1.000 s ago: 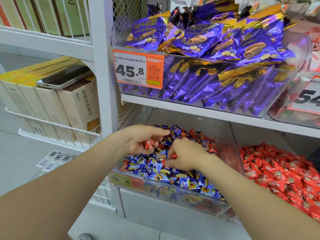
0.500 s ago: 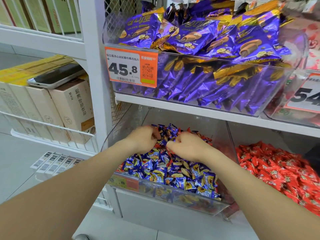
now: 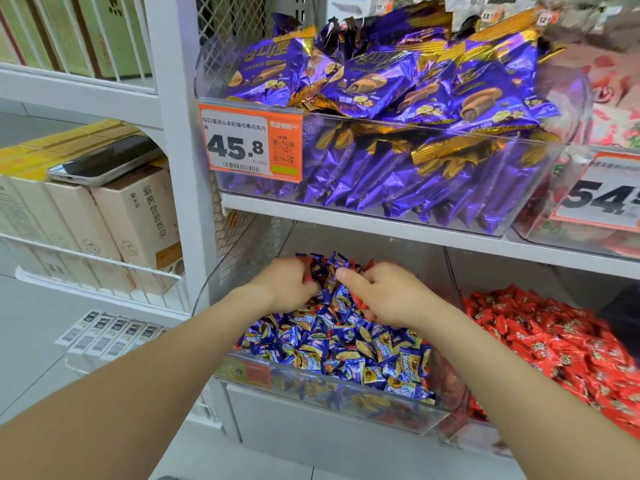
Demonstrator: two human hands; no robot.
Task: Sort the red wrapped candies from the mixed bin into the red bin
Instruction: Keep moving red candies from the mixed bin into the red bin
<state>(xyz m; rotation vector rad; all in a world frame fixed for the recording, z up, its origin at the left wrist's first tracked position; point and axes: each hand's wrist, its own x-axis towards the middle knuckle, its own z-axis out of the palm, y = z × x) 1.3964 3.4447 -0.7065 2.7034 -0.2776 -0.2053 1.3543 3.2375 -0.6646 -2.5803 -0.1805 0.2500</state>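
White store shelving (image 3: 180, 140) fills the view, with a clear bin of purple snack packets (image 3: 398, 95) on the upper shelf at 1 o'clock. An orange price tag (image 3: 250, 145) reading 45.8 is clipped to that bin's front, and a second price tag (image 3: 602, 192), cut off by the frame, is at 3 o'clock. On the lower shelf, at 6 o'clock, stands the clear mixed bin (image 3: 239, 268), heaped mostly with blue wrapped candies (image 3: 346, 348); a few red wrappers show among them toward the back of the heap. Just beside it at 4 o'clock is the red bin (image 3: 512, 275), filled with red candies (image 3: 561, 344). Both bare forearms reach up from the bottom corners into the mixed bin, and the two hands sit close together over the rear of the pile. The left hand (image 3: 289, 287) has its fingers (image 3: 298, 268) curled tight, and they grip a red wrapped candy (image 3: 306, 278), only slivers of which show past them. The right hand (image 3: 388, 296) has its fingers curled down into the candies at 12 o'clock of the heap; a bit of red wrapper peeks out under its thumb side, but I cannot tell whether it is gripped. At 9 o'clock a phone (image 3: 104, 161) lies flat on top of a row of beige boxes (image 3: 138, 220) behind a wire rail, and strips of barcode labels (image 3: 104, 334) lie at 8 o'clock.
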